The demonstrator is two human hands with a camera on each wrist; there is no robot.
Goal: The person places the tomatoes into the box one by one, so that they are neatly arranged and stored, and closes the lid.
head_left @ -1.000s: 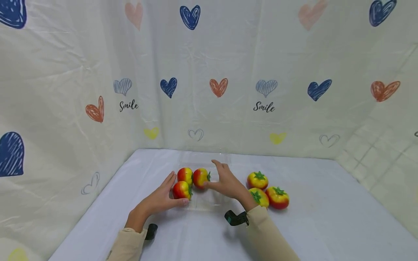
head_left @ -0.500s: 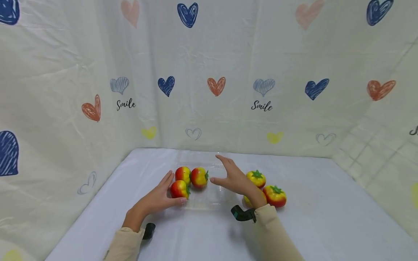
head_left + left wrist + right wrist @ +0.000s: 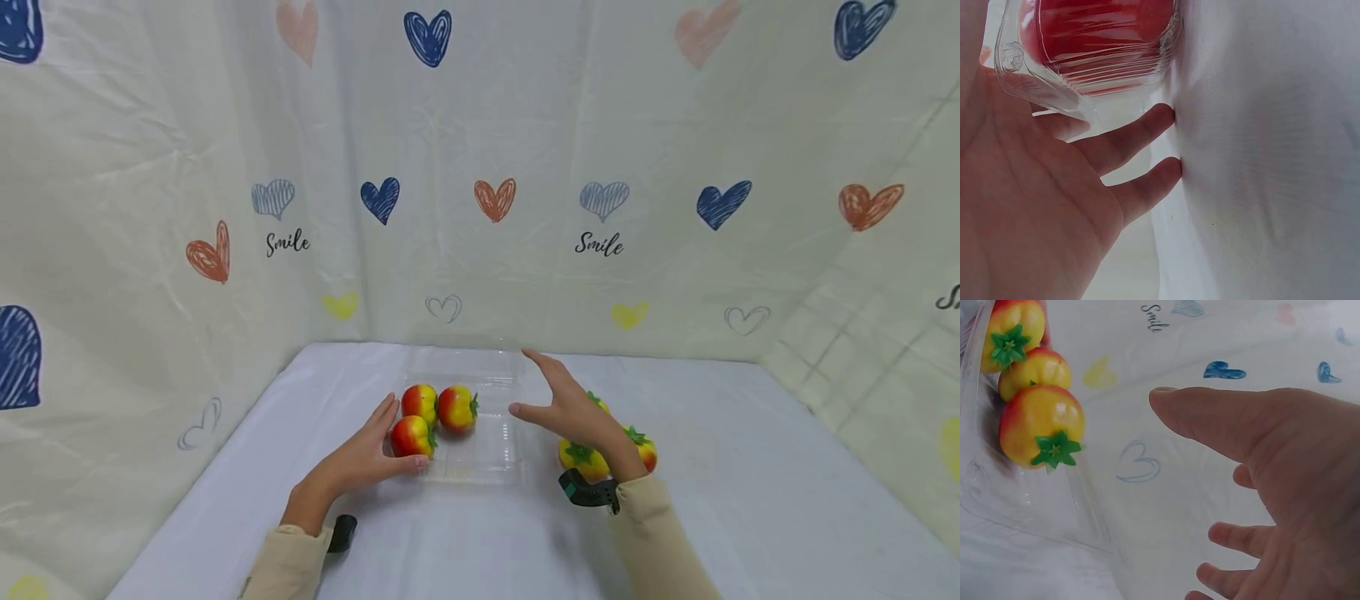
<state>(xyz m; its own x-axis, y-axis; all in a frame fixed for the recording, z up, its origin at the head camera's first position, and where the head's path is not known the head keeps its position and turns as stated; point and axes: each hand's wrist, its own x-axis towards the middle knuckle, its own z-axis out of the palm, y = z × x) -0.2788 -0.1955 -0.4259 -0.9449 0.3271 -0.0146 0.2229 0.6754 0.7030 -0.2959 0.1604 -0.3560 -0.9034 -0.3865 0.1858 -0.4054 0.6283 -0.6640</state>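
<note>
A clear plastic clamshell box (image 3: 495, 442) lies on the table, lid side at the back. Three red-and-yellow, persimmon-like fruits with green leafy tops sit in its left part: a back fruit (image 3: 417, 401), a front fruit (image 3: 411, 437) and a middle fruit (image 3: 457, 408). My left hand (image 3: 363, 454) rests against the box's left front corner, fingers extended and thumb along the front; two fingertips (image 3: 1163, 115) meet the cloth in the left wrist view. My right hand (image 3: 573, 410) hovers right of the box, thumb and fingers spread, holding nothing.
Right of the box, three more such fruits stand on the white cloth, partly hidden by my right hand and forearm; the front fruit (image 3: 581, 460) and right fruit (image 3: 647, 454) show best. A heart-printed curtain (image 3: 480, 275) closes off the table's back.
My right hand has drawn away from the middle fruit and moved right, past the box's edge toward the loose fruits. My left hand stays at the box.
</note>
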